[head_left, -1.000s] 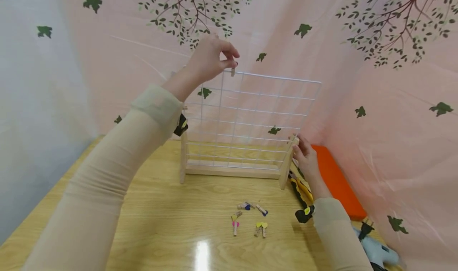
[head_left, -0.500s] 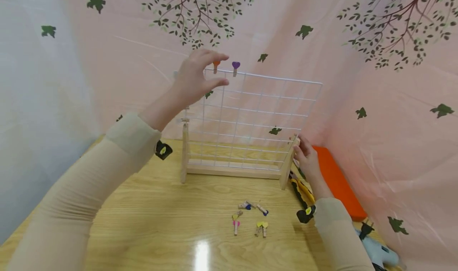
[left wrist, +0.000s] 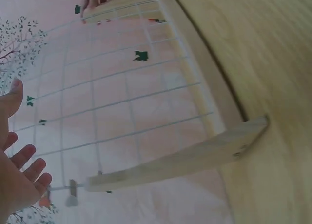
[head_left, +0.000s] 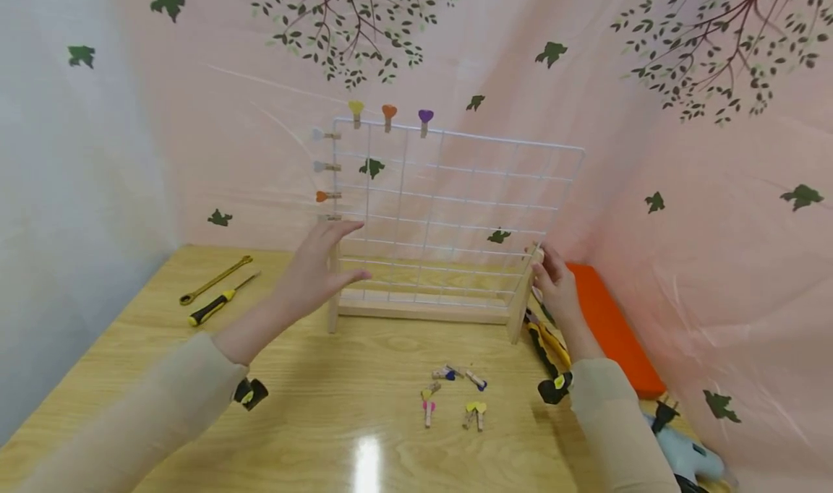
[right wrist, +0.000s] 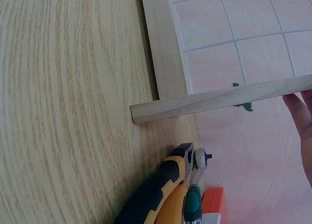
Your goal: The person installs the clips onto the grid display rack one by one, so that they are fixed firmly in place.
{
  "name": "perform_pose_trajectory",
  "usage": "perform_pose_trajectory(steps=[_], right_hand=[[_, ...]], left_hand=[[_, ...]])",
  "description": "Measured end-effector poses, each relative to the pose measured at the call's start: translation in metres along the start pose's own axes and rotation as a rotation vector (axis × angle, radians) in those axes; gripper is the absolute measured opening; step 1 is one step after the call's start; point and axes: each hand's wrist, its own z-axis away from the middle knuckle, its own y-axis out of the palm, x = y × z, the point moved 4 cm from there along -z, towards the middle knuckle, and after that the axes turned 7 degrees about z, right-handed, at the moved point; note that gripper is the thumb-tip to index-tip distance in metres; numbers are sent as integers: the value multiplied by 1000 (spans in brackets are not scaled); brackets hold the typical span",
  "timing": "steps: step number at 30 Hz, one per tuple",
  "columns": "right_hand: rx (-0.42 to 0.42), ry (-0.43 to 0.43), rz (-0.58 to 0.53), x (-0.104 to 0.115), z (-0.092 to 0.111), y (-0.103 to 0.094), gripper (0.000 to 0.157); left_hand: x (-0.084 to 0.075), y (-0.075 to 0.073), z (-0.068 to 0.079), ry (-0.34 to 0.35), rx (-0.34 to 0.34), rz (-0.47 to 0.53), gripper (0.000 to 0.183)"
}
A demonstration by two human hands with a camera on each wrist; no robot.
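A white wire grid (head_left: pixel 455 189) stands upright in a wooden stand (head_left: pixel 423 311). Along its top rod sit heart-topped clothespins: yellow (head_left: pixel 356 111), orange (head_left: pixel 388 116) and purple (head_left: pixel 426 121). Several more are clipped on the left side, including an orange-hearted clothespin (head_left: pixel 323 196); the lowest is partly behind my left hand (head_left: pixel 312 272). That hand holds nothing, its thumb and fingers spread before the stand's left post. My right hand (head_left: pixel 558 287) grips the upper part of the right post (right wrist: pixel 214 99). Several loose clothespins (head_left: pixel 428 413) lie on the table in front.
On the left of the table (head_left: pixel 293 421) lie a wrench (head_left: pixel 218 280) and a screwdriver (head_left: pixel 221 305). Yellow-black pliers (head_left: pixel 545 345) are beside the stand's right post, with a flat orange box (head_left: pixel 612 330) behind. A light blue tool (head_left: pixel 690 453) and black plug (head_left: pixel 665 415) are at right.
My left hand has let go of the purple clothespin, which stays on the top rod. The hand has come down and left, spread wide. My right hand keeps its place.
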Motion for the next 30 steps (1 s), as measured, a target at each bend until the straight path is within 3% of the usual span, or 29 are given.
perform_pose_trajectory(steps=[6,12,24,30], right_hand=[[-2,-43,3,3,-1,-3,42],[-5,-47,-12,2,0,-2,42],[-14,-64,-27,-1,1,-2,42],[-14,-35,-35,1,1,1,42]], left_hand=[[48,10,39,-156,-34,37,75],[80,21,58,-263,-63,68,81],[123,41,42,-303,-35,217,83],[124,37,27,-307,32,303,75]])
